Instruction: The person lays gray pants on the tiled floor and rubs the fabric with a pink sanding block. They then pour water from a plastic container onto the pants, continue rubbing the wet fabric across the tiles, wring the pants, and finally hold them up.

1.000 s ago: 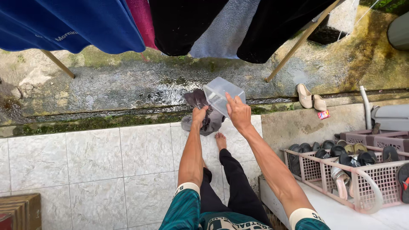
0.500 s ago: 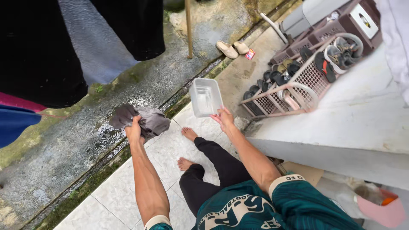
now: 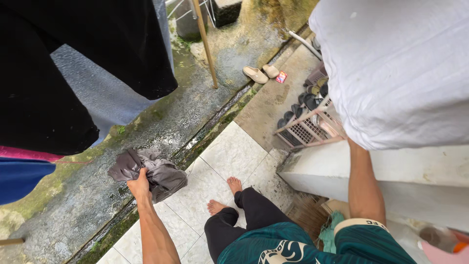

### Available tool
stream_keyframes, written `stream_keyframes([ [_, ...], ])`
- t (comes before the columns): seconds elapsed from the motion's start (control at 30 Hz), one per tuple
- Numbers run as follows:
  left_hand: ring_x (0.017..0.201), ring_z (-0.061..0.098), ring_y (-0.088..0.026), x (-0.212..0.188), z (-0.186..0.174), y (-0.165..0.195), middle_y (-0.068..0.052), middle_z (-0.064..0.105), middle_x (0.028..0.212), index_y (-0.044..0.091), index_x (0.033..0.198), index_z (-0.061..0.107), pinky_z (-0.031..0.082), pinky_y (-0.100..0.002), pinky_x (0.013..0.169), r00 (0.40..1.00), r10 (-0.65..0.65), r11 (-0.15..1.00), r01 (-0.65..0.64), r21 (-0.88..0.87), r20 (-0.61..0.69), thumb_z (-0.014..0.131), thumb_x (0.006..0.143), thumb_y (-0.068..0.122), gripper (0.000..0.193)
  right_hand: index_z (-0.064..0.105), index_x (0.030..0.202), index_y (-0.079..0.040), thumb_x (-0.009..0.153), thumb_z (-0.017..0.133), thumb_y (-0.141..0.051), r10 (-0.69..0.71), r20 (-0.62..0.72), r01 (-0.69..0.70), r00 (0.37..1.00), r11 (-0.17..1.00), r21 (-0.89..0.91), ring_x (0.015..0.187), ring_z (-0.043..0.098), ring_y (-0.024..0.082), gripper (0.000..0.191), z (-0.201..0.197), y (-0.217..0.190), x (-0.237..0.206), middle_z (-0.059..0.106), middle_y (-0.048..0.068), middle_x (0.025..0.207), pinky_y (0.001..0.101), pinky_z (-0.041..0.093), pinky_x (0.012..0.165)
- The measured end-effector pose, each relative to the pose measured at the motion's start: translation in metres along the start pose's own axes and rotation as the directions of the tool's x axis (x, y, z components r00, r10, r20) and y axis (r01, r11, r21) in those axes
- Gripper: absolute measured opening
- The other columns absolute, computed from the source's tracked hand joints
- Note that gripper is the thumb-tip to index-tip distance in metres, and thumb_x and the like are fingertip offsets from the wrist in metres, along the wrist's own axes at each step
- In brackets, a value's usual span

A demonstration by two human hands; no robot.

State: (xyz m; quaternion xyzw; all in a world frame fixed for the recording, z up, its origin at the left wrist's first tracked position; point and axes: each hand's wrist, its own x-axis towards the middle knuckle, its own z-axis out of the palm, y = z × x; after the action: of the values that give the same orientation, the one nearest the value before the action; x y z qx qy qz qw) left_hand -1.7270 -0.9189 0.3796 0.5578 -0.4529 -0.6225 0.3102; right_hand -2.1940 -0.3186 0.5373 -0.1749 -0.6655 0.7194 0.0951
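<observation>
Left hand (image 3: pixel 139 186) is clamped tight on a bunched-up wet grey cloth (image 3: pixel 149 171), held out over the mossy drain edge of the tiled floor (image 3: pixel 229 156); the right arm runs up behind a big white sheet (image 3: pixel 400 68), so can't tell what that hand's doing. Pink basket (image 3: pixel 305 129) sits near the floor's far corner.

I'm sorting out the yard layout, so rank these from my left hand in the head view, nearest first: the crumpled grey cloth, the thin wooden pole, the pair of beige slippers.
1. Crumpled grey cloth, gripped in the left hand.
2. Thin wooden pole, upright, up and to the right.
3. Pair of beige slippers, beyond the pole on the concrete.
</observation>
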Motion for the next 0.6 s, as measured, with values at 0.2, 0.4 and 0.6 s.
stream_keyframes([
  [0.2,0.11,0.064,-0.024,0.0,-0.003,0.013,-0.014,0.065,0.129,-0.002,0.142,0.049,0.051,-0.034,0.096,0.988,0.151,0.982,-0.149,0.116,-0.007,0.083,0.074,0.014,0.077,0.049,0.146,0.004,0.101,0.062,0.0,0.023,0.054,-0.004,0.998,0.945,-0.326,0.088,0.068,0.025,0.048,-0.004,-0.013,0.062,0.069,0.016,0.109,0.0442,0.061,0.092],
  [0.4,0.109,0.066,-0.021,-0.012,-0.004,0.013,-0.01,0.071,0.124,0.0,0.133,0.059,0.049,-0.032,0.098,0.992,0.122,0.987,-0.121,0.106,-0.008,0.082,0.074,0.017,0.066,0.05,0.144,0.004,0.101,0.061,0.0,0.048,0.109,0.02,0.993,0.834,-0.552,0.095,0.068,0.026,0.045,-0.033,0.024,0.101,0.069,0.017,0.114,0.0426,0.059,0.095],
  [0.6,0.099,0.068,-0.017,-0.026,-0.005,0.02,-0.007,0.073,0.113,0.002,0.124,0.064,0.053,-0.031,0.089,0.996,0.08,0.99,-0.076,0.118,-0.036,0.083,0.071,0.019,0.059,0.051,0.142,0.004,0.102,0.061,-0.001,0.083,0.155,0.059,0.984,0.674,-0.736,0.102,0.067,0.027,0.042,-0.005,0.05,0.106,0.069,0.018,0.119,0.0409,0.057,0.098],
])
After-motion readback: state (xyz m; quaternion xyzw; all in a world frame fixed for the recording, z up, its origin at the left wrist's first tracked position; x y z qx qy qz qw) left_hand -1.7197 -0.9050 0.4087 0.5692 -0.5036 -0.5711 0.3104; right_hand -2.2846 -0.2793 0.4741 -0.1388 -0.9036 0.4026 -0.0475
